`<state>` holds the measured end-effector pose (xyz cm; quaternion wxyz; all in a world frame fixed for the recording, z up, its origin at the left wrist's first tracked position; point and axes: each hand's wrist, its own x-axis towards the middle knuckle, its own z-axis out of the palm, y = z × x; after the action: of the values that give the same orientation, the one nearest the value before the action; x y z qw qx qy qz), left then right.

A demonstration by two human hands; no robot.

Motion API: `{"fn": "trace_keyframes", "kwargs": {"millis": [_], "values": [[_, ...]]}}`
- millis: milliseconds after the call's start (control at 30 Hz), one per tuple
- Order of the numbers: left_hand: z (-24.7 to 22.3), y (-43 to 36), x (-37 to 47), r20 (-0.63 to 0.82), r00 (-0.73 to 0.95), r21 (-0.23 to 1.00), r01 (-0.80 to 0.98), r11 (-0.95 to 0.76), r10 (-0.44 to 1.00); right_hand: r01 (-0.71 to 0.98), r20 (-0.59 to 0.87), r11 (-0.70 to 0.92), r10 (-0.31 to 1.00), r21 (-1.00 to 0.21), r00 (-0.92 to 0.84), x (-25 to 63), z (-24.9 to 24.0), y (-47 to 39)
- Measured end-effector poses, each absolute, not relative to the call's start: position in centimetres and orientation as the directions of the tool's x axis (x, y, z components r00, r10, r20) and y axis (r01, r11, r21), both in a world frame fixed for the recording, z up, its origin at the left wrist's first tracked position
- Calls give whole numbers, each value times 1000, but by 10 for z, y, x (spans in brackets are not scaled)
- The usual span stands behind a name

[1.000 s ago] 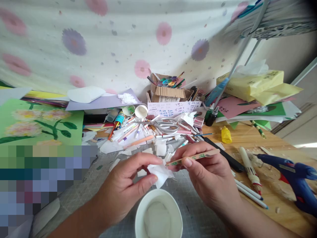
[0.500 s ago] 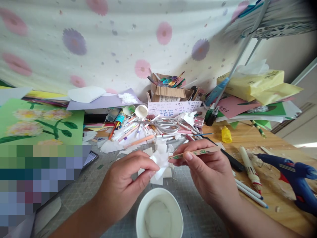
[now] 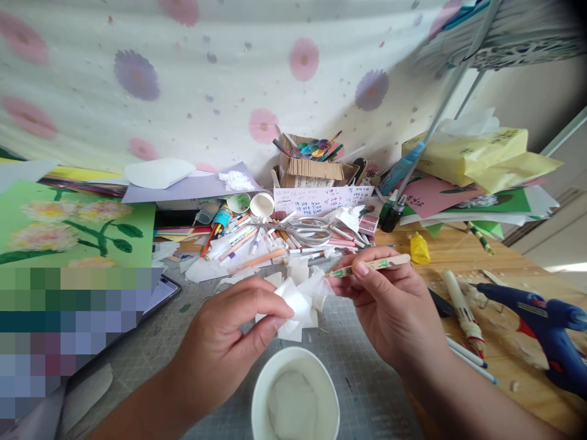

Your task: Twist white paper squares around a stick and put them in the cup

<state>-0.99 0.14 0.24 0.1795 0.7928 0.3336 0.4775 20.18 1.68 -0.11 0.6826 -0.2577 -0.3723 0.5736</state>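
Between the thumb and fingers of my left hand [image 3: 233, 330] is a piece of white tissue paper [image 3: 296, 302]. My right hand [image 3: 389, 311] pinches a flat wooden craft stick [image 3: 383, 263] with green marks on it. The stick's left end meets the far corner of the tissue, which stretches toward it; whether it sticks there I cannot tell. Under the tissue, more white paper squares [image 3: 290, 333] lie on the grey cutting mat [image 3: 362, 366]. Directly below my hands stands a white paper cup [image 3: 296, 397] with something pale at its bottom.
A blue glue gun [image 3: 541, 324] and a thick marker [image 3: 465, 311] lie at the right. Scissors [image 3: 307, 232] rest on a pile of pens behind my hands. A phone [image 3: 162, 293] lies at left below a green flower picture [image 3: 123, 220].
My right hand has moved right and slightly up with the craft stick, and the tissue's far corner is now drawn out toward the stick. My left hand stays nearly still.
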Motion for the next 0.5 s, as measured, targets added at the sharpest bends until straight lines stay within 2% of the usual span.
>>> {"fn": "trace_keyframes", "kwargs": {"millis": [233,300,400,467,500], "values": [[5,2,-15,584,373,641,333,-692,721,-629,265,230,963,-743,38,214,6,21],[10,3,-18,547,432,661,302,-687,717,-637,318,182,942,-749,-104,218,9,16],[20,3,-25,445,589,681,266,-682,674,-565,350,49,828,-823,-438,222,11,5],[26,2,-28,361,691,689,255,-679,626,-447,337,57,743,-893,-579,222,12,-1],[27,1,-29,323,715,691,270,-670,621,-379,340,113,715,-918,-610,221,12,-3]]}}
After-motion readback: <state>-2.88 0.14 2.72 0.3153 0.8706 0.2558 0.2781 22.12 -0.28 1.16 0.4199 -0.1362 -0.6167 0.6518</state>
